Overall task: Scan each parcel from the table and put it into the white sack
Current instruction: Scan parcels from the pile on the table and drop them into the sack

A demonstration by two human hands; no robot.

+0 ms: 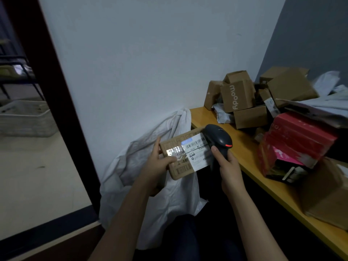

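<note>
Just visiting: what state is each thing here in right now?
Left hand, holds the cardboard parcel.
Cardboard parcel, label up, held clear of the table.
Right hand, grips the scanner.
Scanner, red light on, head at the parcel's label.
White sack, slumped against the wall by the table.
Red box, on the table, near end torn open.

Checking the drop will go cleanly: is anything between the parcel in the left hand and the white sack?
Nothing visible. The left hand holds the parcel just above the white sack; the scanner in the right hand sits at its right edge, not below it. The sack's mouth is unclear.
</note>
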